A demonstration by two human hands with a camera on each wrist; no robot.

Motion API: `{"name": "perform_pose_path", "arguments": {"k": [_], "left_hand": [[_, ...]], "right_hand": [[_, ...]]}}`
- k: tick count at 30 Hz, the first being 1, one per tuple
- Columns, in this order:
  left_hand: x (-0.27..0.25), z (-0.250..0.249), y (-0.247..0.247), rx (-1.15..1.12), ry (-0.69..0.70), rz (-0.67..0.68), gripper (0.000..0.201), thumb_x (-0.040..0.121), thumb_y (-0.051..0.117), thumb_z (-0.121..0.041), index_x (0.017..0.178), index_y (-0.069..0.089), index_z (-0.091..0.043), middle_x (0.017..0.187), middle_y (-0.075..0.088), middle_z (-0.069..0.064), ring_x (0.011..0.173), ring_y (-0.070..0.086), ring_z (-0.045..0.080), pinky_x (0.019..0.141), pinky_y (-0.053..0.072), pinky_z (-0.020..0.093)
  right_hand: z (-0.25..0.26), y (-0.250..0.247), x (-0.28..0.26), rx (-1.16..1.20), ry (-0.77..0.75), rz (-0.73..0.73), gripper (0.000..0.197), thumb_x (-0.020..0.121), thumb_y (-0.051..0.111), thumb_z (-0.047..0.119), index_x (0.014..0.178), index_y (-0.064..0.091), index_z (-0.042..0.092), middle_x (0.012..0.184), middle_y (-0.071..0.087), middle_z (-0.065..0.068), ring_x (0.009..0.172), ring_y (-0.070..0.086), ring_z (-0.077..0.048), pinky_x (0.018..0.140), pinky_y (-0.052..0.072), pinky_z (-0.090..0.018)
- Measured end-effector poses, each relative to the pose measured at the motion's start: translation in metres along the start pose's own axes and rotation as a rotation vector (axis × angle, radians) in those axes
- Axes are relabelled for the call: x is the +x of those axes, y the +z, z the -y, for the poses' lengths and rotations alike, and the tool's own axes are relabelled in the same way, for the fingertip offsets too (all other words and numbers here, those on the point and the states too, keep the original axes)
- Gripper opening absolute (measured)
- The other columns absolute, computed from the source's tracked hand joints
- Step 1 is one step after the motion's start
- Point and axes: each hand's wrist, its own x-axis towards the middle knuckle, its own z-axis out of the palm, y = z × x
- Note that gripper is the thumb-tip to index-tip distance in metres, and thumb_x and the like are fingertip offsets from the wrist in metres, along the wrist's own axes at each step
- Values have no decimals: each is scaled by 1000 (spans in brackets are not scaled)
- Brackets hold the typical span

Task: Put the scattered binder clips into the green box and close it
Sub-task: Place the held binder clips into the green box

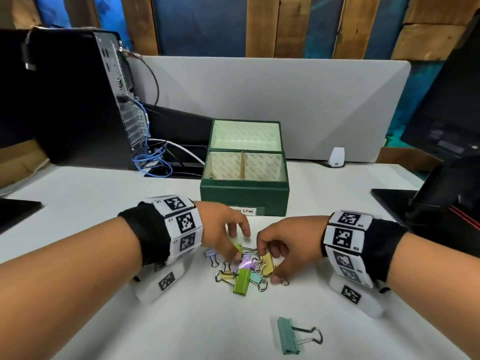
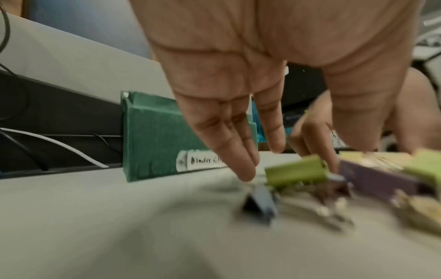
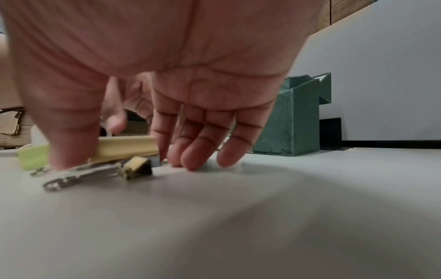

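Note:
The green box [image 1: 244, 201] stands open on the white table [image 1: 104, 203], lid tilted back, a "Binder Clips" label on its front; one small clip [image 1: 213, 175] lies inside. Several coloured binder clips form a pile [image 1: 244, 275] in front of it. My left hand [image 1: 235, 245] reaches into the pile's left side with fairly straight fingers [image 2: 245, 169] pointing down beside a green clip [image 2: 296, 171]. My right hand [image 1: 267, 263] cups the pile's right side: its thumb [image 3: 64, 151] presses a wire handle, its fingertips [image 3: 190, 162] touch the table, and a yellow clip [image 3: 128, 145] lies between. A teal clip [image 1: 288, 339] lies alone nearer me.
A black computer tower [image 1: 78, 100] with blue and white cables [image 1: 153, 162] stands at the back left. A grey divider panel [image 1: 285, 100] runs behind the box. Dark equipment [image 1: 446, 198] sits at the right edge, a small white device [image 1: 336, 157] by the divider.

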Motion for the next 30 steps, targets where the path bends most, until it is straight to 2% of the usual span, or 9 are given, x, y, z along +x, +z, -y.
{"name": "perform_pose_path", "arguments": {"k": [5,11,14,16,19,21,25,27,30], "left_hand": [[2,0,9,18,-2,-4,41,74,71,-44,113,59,-40,85,53,-19,92,61,9,90,50,27],[3,-2,9,54,10,-58,33,78,69,-33,110,63,-32,77,50,-18,81,53,7,76,45,19],[3,-2,10,104,18,-106,34,77,69,-31,110,62,-31,93,51,-13,84,51,9,81,46,23],[4,-1,10,117,27,-138,34,76,70,-29,109,62,-30,100,48,-11,84,50,10,82,48,25],[5,1,10,108,25,-191,33,74,71,-29,106,61,-31,100,44,-10,83,51,11,82,49,27],[6,2,12,106,24,-239,31,74,69,-29,104,61,-31,98,44,-10,83,51,11,81,49,27],[4,8,9,89,19,-358,30,75,67,-30,104,61,-29,96,48,-8,89,56,14,80,49,26],[-1,15,-1,51,7,-434,28,75,67,-30,103,62,-29,98,51,-7,89,56,14,79,49,26],[-14,30,-22,-3,-41,-557,26,76,68,-30,101,62,-28,98,51,-7,85,52,13,75,44,25]], "right_hand": [[1,-1,-1,-42,18,-63,35,75,71,34,106,58,26,80,51,12,78,52,-11,79,49,-31],[0,-5,-9,-56,95,-140,32,74,71,32,99,53,25,76,50,11,73,51,-11,66,45,-27],[-2,-11,-14,-47,79,-209,31,74,70,25,94,46,27,74,47,13,67,48,-7,57,39,-21],[-5,-18,-16,-41,66,-300,33,76,67,19,96,42,26,73,46,14,70,49,-11,61,42,-23],[-8,-23,-16,25,68,-427,34,76,67,14,97,42,26,74,48,12,68,50,-11,66,45,-25],[-7,-24,-15,152,34,-432,34,76,69,12,95,44,26,76,53,9,67,52,-11,65,46,-24],[1,-26,-10,182,-45,-413,28,76,74,25,92,51,28,84,57,8,79,58,-15,69,48,-23],[4,-32,-4,108,-31,-523,29,76,72,35,97,53,29,87,55,9,81,57,-15,72,49,-26],[8,-48,11,124,21,-761,31,80,68,35,104,49,29,81,47,9,70,49,-10,61,43,-22]]}}
